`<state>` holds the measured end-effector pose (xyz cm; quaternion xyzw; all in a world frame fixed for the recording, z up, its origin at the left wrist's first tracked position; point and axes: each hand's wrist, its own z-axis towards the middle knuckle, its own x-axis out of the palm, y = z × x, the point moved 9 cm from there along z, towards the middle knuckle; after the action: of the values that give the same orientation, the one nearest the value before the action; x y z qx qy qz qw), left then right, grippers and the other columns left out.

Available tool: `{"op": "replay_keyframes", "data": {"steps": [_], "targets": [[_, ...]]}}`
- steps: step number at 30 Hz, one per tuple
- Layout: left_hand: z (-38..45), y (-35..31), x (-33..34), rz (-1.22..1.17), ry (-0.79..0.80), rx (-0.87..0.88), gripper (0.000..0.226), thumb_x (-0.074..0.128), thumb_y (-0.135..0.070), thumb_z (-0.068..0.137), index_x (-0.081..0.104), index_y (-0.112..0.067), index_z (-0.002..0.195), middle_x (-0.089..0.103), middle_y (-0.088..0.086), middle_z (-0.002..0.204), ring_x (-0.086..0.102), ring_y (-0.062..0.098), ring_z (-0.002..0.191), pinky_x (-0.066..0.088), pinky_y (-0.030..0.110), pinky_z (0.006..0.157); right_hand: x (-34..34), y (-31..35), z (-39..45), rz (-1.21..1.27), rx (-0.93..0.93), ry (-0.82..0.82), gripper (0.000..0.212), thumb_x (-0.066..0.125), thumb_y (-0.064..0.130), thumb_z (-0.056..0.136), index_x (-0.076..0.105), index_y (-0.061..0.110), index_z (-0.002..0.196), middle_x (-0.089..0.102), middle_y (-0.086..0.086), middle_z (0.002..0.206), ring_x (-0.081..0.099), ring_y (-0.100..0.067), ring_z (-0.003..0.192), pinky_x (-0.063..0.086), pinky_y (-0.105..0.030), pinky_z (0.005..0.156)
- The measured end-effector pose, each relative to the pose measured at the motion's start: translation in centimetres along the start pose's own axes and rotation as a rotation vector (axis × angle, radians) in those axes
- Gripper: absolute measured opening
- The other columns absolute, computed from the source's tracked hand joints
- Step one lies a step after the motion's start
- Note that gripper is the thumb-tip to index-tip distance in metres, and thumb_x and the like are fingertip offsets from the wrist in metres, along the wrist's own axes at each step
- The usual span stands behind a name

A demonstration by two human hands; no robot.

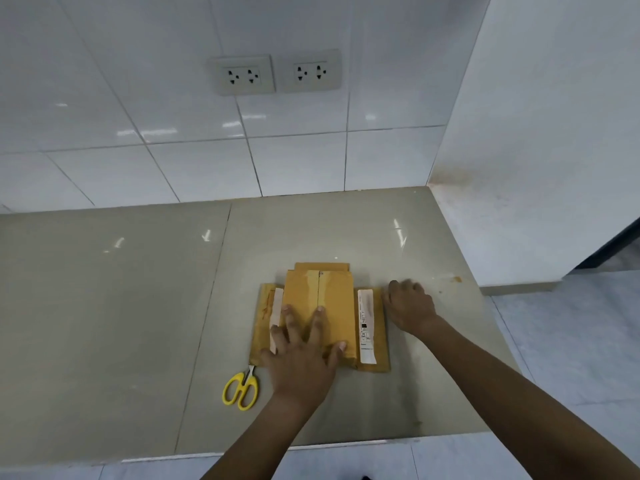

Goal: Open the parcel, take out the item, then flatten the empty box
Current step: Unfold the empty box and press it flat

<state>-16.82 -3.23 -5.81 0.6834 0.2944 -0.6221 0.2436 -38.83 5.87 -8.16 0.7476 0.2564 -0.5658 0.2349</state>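
Note:
A brown cardboard box (332, 299) lies flat on the grey counter (138, 306), its flaps folded out to the left and right. A white shipping label strip (366, 323) runs down the right flap. My left hand (301, 358) lies palm down on the box's middle panels, fingers spread. My right hand (410, 304) rests at the box's right edge, fingers curled down beside the right flap. No item taken from the box is in view.
Yellow-handled scissors (241, 389) lie on the counter just below the box's left corner, blades partly under it. White tiled walls with two double sockets (275, 72) stand behind. The counter ends at the right near a white wall (536, 168), with floor below.

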Motion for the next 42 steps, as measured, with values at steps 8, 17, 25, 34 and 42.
{"op": "replay_keyframes", "data": {"steps": [8, 17, 25, 34, 42], "targets": [[0.6, -0.6, -1.5, 0.053, 0.061, 0.065, 0.077, 0.017, -0.072, 0.089, -0.003, -0.032, 0.151, 0.009, 0.030, 0.156, 0.037, 0.047, 0.128, 0.039, 0.052, 0.098, -1.8, 1.7, -1.0, 0.388, 0.017, 0.013, 0.043, 0.027, 0.035, 0.101, 0.033, 0.021, 0.141, 0.067, -0.011, 0.108, 0.058, -0.035, 0.110, 0.031, -0.050, 0.104], [2.8, 0.9, -3.8, -0.144, -0.046, 0.041, 0.085, 0.044, -0.054, 0.092, 0.000, -0.014, 0.153, 0.046, 0.014, 0.132, 0.064, 0.027, 0.095, 0.049, 0.033, 0.073, -3.0, 10.0, -3.1, 0.877, -0.001, 0.034, 0.063, 0.045, 0.036, 0.098, 0.018, 0.014, 0.151, 0.043, -0.016, 0.147, 0.046, -0.035, 0.130, 0.039, -0.039, 0.101], [4.5, 2.7, -4.4, -0.322, -0.010, -0.051, 0.070, 0.042, -0.034, 0.093, 0.009, -0.015, 0.152, 0.045, 0.014, 0.133, 0.062, 0.031, 0.095, 0.041, 0.032, 0.061, -2.6, 10.4, -3.3, 0.783, 0.091, -0.033, 0.097, 0.070, 0.041, 0.080, 0.009, 0.015, 0.150, 0.047, -0.014, 0.138, 0.055, -0.033, 0.115, 0.044, -0.033, 0.082], [5.2, 2.2, -4.3, -0.318, 0.077, -0.029, 0.094, 0.057, -0.057, 0.081, 0.010, -0.013, 0.150, 0.039, 0.016, 0.137, 0.057, 0.032, 0.108, 0.043, 0.032, 0.067, -3.1, 4.4, -2.8, 1.275, 0.302, -0.060, 0.020, 0.037, 0.019, 0.093, 0.043, 0.012, 0.076, 0.047, -0.009, 0.080, 0.043, -0.022, 0.075, 0.031, -0.035, 0.070], [5.2, 10.9, -1.2, -0.913, 0.104, -0.245, 0.047, 0.047, -0.023, 0.093, 0.038, -0.024, 0.139, 0.059, 0.011, 0.124, 0.058, 0.033, 0.104, 0.050, 0.037, 0.086, -1.9, 0.6, -3.6, 0.697, 0.249, -0.166, 0.038, 0.062, 0.012, 0.089, 0.049, 0.008, 0.125, 0.049, -0.016, 0.119, 0.056, -0.033, 0.104, 0.047, -0.037, 0.085]]}}
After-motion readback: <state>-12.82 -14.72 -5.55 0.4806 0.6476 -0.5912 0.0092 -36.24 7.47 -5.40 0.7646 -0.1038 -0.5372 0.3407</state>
